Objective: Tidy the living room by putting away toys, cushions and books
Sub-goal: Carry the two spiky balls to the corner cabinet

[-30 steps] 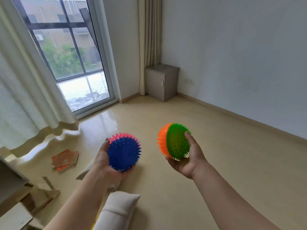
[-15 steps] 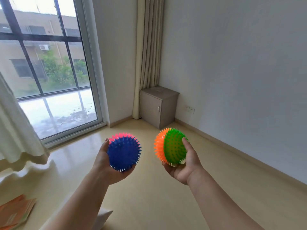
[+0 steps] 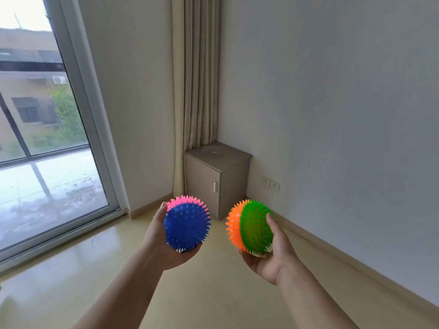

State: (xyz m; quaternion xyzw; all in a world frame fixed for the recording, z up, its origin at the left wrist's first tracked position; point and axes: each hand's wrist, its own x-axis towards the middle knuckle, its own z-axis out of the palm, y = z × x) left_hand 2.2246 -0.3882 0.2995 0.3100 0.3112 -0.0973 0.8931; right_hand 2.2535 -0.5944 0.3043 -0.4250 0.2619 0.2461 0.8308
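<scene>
Here the left hand [image 3: 164,243] cups a blue-and-pink spiky ball [image 3: 186,223], the right hand [image 3: 273,252] an orange-and-green spiky ball [image 3: 251,225], fingers curled beneath both, carried above the floor [image 3: 213,293] facing the closed cabinet [image 3: 217,179]. Opening its door with both palms occupied risks one ball rolling free.

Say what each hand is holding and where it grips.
The left hand cups the blue and pink spiky ball from below and its left side. The right hand cups the green and orange spiky ball from below and its right side.
</scene>
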